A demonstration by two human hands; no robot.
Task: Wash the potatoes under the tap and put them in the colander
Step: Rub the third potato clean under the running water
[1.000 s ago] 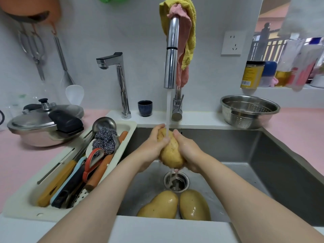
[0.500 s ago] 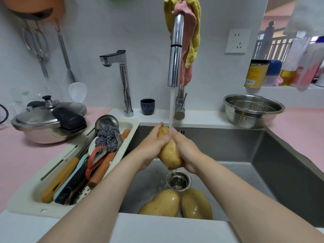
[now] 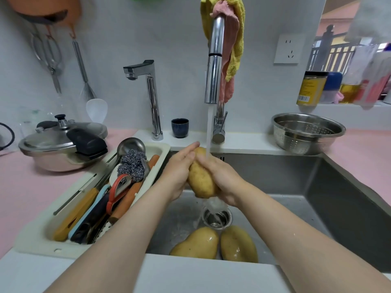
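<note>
- Held potato point(image 3: 201, 176): clasped between the left hand point(image 3: 179, 172) and the right hand point(image 3: 222, 178), above the drain point(image 3: 217, 217) at the middle of the sink point(image 3: 317, 187). Fingers of both hands are pressed together and wrapped on the potato's flanks.
- Water: the stream from the tap point(image 3: 213, 60) strikes the potato's upper end and runs off its lower end toward the drain.
- Change noted: compared with a second ago, the potato stands more upright and elongated in the clasp, and the left fingers reach further over its top. Judged: the hands are turning and rubbing it under the flow, so washing of this piece is in progress, not finished.
- Remaining potatoes: two lie side by side on the sink floor against the near wall, left one point(image 3: 196, 244) and right one point(image 3: 239, 244), just nearer than the drain. Both are wet and glossy and have not shifted.
- Colander point(image 3: 309, 132): stands on the counter at the sink's far right corner, well apart from the hands. No potato is visible inside it.
- Assessment: task at an early stage; none delivered, three to go. The next transfer calls for a firm hold, as the wet skin is likely slippery.
</note>
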